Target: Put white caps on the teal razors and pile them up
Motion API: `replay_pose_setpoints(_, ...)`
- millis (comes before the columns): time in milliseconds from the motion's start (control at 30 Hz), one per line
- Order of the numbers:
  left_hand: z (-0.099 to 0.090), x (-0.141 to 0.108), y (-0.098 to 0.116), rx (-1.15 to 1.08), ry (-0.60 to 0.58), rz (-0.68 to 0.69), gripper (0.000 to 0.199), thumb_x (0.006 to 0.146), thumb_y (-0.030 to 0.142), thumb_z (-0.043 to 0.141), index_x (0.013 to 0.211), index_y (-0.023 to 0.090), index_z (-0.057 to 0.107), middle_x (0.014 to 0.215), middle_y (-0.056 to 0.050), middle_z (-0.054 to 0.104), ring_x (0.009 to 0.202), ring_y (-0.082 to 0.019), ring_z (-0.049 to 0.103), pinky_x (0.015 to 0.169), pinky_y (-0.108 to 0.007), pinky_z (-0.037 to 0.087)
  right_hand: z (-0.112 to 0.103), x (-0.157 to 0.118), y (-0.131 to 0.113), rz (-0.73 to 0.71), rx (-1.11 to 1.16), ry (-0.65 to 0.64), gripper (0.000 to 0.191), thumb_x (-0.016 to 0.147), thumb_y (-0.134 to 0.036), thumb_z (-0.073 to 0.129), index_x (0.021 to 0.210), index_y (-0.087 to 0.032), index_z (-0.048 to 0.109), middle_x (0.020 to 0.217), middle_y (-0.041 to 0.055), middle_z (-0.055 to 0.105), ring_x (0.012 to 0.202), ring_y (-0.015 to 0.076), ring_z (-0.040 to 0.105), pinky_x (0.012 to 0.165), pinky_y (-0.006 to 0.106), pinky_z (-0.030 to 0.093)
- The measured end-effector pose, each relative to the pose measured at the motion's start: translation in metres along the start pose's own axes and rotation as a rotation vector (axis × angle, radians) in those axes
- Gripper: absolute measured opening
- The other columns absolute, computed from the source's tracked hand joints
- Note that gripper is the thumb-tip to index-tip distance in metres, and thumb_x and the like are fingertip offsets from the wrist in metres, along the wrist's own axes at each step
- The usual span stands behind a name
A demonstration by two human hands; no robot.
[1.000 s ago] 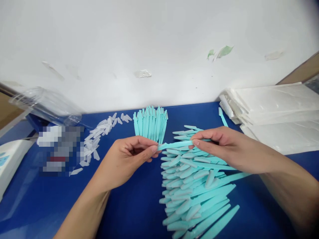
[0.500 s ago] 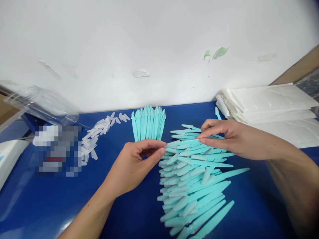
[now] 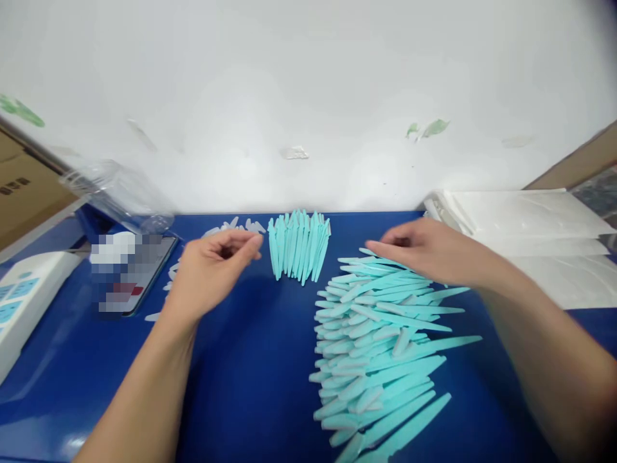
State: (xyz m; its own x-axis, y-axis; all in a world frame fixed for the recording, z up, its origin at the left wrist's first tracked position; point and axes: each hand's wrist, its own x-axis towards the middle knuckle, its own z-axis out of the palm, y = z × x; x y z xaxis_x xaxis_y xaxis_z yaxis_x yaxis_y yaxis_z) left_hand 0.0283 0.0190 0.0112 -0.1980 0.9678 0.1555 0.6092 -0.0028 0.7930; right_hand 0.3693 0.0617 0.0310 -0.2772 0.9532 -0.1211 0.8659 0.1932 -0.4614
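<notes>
My left hand (image 3: 214,267) hovers left of a neat bundle of teal eyebrow razors (image 3: 299,247), its thumb and forefinger pinched together. Whatever lies between those fingertips is too small or hidden to make out. Partly behind this hand are loose translucent blade caps (image 3: 253,226). My right hand (image 3: 424,247) is over the far end of a large heap of teal razors (image 3: 380,347), many with pale, capped ends pointing left. Its fingers are curled close to the thumb, and their grip is hidden from view.
A stack of white padded sleeves (image 3: 540,212) lies at the back right. To the left are a partly blurred phone (image 3: 157,270), a clear plastic container (image 3: 120,193) and a white device with blue keys (image 3: 33,296). A white wall (image 3: 308,96) closes off the blue table (image 3: 245,379).
Both hands were together on one razor above the heap. They have parted: my left hand has moved left toward the caps, while my right stays near the heap's far end. The view has shifted.
</notes>
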Motion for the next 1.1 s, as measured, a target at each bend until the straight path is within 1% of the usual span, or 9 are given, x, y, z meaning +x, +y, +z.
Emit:
replay_pose_setpoints(133,-0.036,0.016,-0.024,0.365,0.22,-0.056,0.042,0.094,0.055,0.066,0.106,0.018,0.082,0.086,-0.001,0.081,0.076,-0.018,0.073,0.062,-0.024,0.05,0.029,0.051,-0.058,-0.019,-0.046,-0.064,0.059,0.1,-0.057,0.059,0.053,-0.023,0.051,0.056,0.0035,0.058,0.058,0.0182,0.055,0.061,0.033,0.042)
replay_pose_setpoints(300,-0.06,0.029,-0.05,0.571,0.133,-0.066,0.036,0.089,0.046,0.069,0.106,0.018,0.086,0.092,-0.004,0.082,0.083,-0.025,0.074,0.072,-0.032,0.049,0.057,0.084,-0.078,-0.004,0.015,-0.149,0.048,0.094,-0.037,0.067,0.05,-0.022,0.058,0.055,0.0076,0.068,0.062,0.0199,0.068,0.069,0.03,0.052)
replay_pose_setpoints(500,-0.037,0.036,-0.059,0.686,-0.032,-0.042,0.046,0.09,0.05,0.067,0.116,0.018,0.086,0.128,-0.015,0.079,0.109,-0.04,0.073,0.091,-0.044,0.053,0.055,0.078,-0.069,0.023,0.146,-0.202,0.037,0.09,-0.023,0.063,0.054,-0.019,0.063,0.063,0.0093,0.076,0.056,0.0166,0.072,0.064,0.026,0.055)
replay_pose_setpoints(667,-0.031,0.035,-0.052,0.713,-0.03,-0.107,0.042,0.089,0.039,0.067,0.118,0.016,0.086,0.107,-0.019,0.083,0.112,-0.05,0.073,0.094,-0.053,0.052,0.037,0.052,-0.059,-0.013,0.195,-0.155,0.028,0.088,-0.03,0.067,0.062,-0.02,0.064,0.059,0.0037,0.072,0.055,0.0164,0.067,0.055,0.027,0.049)
replay_pose_setpoints(767,-0.034,0.029,-0.038,0.669,-0.018,-0.116,0.045,0.091,0.038,0.065,0.127,0.016,0.082,0.103,-0.017,0.084,0.106,-0.045,0.076,0.094,-0.052,0.054,0.02,0.027,-0.052,-0.039,0.207,-0.127,0.023,0.089,-0.036,0.069,0.071,-0.021,0.068,0.065,0.0004,0.073,0.058,0.0146,0.063,0.054,0.027,0.044)
replay_pose_setpoints(867,-0.028,0.018,-0.022,0.415,-0.094,-0.116,0.054,0.097,0.047,0.064,0.143,0.022,0.073,0.096,-0.008,0.084,0.09,-0.031,0.079,0.085,-0.041,0.06,0.008,0.0,-0.043,-0.049,0.277,-0.13,0.022,0.091,-0.041,0.071,0.079,-0.023,0.071,0.069,-0.002,0.073,0.058,0.0128,0.057,0.053,0.027,0.042)
replay_pose_setpoints(933,-0.017,0.008,-0.013,0.007,-0.246,-0.144,0.059,0.094,0.053,0.072,0.144,0.022,0.072,0.092,-0.006,0.083,0.087,-0.025,0.079,0.084,-0.036,0.061,0.005,-0.014,-0.035,-0.041,0.342,-0.169,0.024,0.092,-0.045,0.071,0.083,-0.024,0.074,0.072,-0.002,0.072,0.061,0.0133,0.056,0.054,0.027,0.042)
replay_pose_setpoints(1000,-0.003,0.0,-0.006,-0.361,-0.401,-0.221,0.058,0.087,0.051,0.083,0.137,0.021,0.077,0.088,-0.006,0.082,0.085,-0.022,0.078,0.085,-0.034,0.062,0.007,-0.025,-0.027,-0.059,0.385,-0.186,0.027,0.095,-0.049,0.07,0.086,-0.024,0.077,0.075,-0.001,0.072,0.065,0.0141,0.056,0.057,0.028,0.042)
replay_pose_setpoints(1100,0.015,-0.009,0.0,-0.616,-0.513,-0.336,0.042,0.079,0.045,0.093,0.112,0.02,0.085,0.085,-0.005,0.081,0.08,-0.019,0.077,0.081,-0.031,0.064,0.014,-0.034,-0.017,-0.135,0.388,-0.157,0.033,0.098,-0.052,0.067,0.085,-0.024,0.078,0.078,0.0002,0.069,0.068,0.0146,0.052,0.059,0.029,0.04)
